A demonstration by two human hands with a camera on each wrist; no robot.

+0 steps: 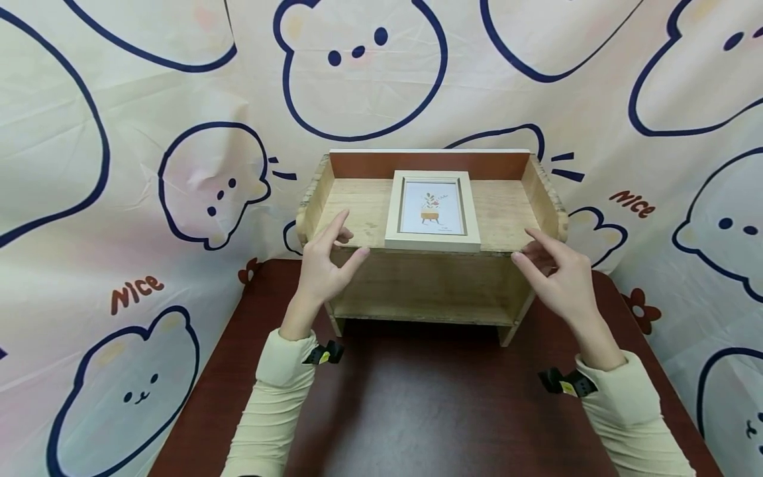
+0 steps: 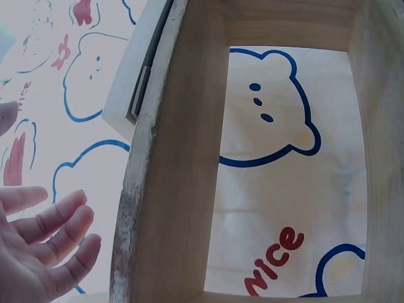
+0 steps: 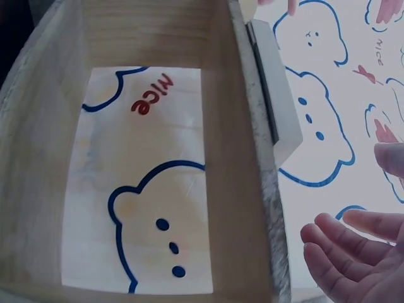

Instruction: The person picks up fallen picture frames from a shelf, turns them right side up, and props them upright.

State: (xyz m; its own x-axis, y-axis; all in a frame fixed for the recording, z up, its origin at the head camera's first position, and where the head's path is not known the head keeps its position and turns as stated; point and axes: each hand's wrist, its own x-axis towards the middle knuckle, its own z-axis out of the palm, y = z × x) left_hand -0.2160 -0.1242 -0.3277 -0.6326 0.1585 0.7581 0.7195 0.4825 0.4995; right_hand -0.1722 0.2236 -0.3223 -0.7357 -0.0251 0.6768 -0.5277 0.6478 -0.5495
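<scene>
A picture frame [image 1: 432, 209] with a cream border and a potted-plant print lies face up on the top board of a small wooden shelf [image 1: 360, 205]. My left hand [image 1: 324, 265] is at the shelf's front left corner, thumb and fingers spread apart, with nothing in it. At the front right corner, my right hand [image 1: 560, 271] has its fingers loosely bent, also holding nothing. Both wrist views show the left hand [image 2: 47, 243] and right hand [image 3: 363, 252] beside the top board, away from the picture frame's edge [image 3: 278, 95]. Whether either hand touches the shelf cannot be told.
The shelf stands on a dark reddish-brown table [image 1: 429, 397], toward its far edge. It has raised side panels, a brown back strip [image 1: 429, 164] and a lower board [image 1: 417, 310]. A cloth [image 1: 226, 93] printed with cartoon bears hangs behind and around the table.
</scene>
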